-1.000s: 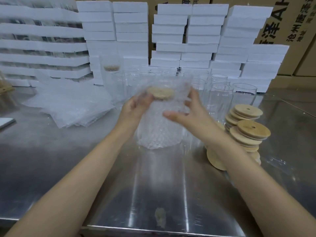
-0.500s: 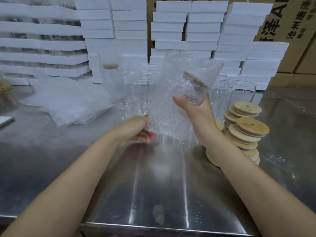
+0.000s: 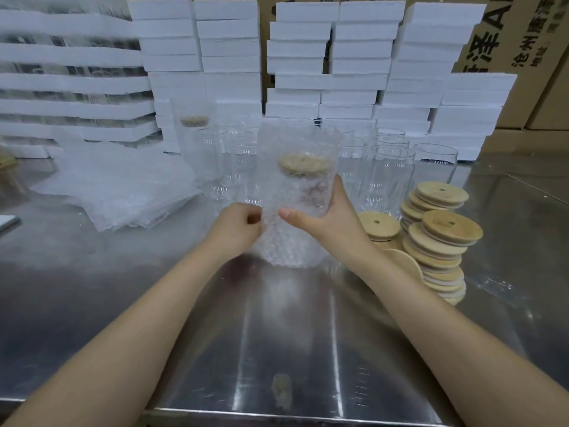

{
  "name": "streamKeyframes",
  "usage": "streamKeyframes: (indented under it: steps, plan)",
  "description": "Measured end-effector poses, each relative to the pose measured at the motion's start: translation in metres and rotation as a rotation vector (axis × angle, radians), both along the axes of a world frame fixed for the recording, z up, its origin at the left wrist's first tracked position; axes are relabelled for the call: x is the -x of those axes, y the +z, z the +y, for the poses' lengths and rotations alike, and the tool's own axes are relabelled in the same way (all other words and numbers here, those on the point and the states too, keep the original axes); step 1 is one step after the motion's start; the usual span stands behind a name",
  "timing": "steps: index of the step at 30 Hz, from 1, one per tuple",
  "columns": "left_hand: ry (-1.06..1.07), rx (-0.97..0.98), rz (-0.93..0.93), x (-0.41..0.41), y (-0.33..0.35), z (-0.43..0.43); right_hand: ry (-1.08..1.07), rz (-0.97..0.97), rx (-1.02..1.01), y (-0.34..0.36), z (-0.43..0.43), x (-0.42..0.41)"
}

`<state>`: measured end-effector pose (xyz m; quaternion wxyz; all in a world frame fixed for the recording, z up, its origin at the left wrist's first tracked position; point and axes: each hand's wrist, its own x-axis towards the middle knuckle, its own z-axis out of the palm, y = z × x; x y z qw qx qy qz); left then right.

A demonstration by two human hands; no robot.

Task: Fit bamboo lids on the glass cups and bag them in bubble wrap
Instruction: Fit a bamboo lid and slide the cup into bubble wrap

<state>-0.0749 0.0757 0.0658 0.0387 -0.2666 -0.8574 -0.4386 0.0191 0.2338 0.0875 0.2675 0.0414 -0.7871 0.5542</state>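
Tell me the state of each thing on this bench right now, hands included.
Held cup: upright, lidded, bagged in bubble wrap.
Left hand: grips its wrapped side.
Right hand: holds its other side.
Second bagged cup: upright, lidded.
Bare cups: upright, no lids.
Loose lids: stacked.
Spare bags: piled flat.

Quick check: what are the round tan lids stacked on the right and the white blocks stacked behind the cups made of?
Round tan lids: likely bamboo or wood, matte, pale grain-like tone, small hole in each top. White blocks: probably foam, matte, with rough, slightly crumbly edges; not certain.
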Motion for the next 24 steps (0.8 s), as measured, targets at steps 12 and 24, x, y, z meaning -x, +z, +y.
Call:
streamKeyframes:
  steps: [12, 24]
  plan:
    - [-0.174, -0.612, 0.045, -0.010, 0.035, -0.010, 0.212, 0.071, 0.580, 0.012, 0.013, -0.001]
    - [-0.339, -0.369, -0.010, -0.016, 0.021, 0.003, 0.180, 0.034, 0.617, 0.016, 0.015, -0.002]
